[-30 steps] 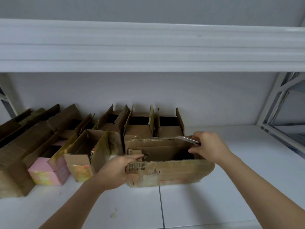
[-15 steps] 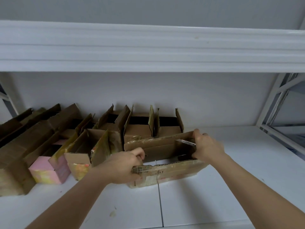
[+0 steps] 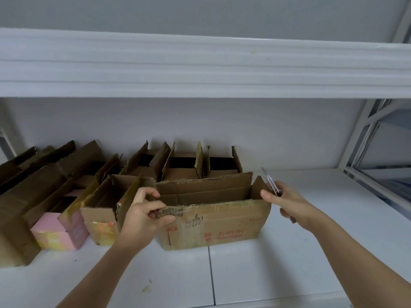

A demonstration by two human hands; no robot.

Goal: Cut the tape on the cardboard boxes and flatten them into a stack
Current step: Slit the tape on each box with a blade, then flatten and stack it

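Box stands open on the white shelf; left hand fingers pinch its near-left rim, right hand beside its right end grips a knife.

Open, upright brown cardboard box, flaps up, apparently taped front, on shelf.
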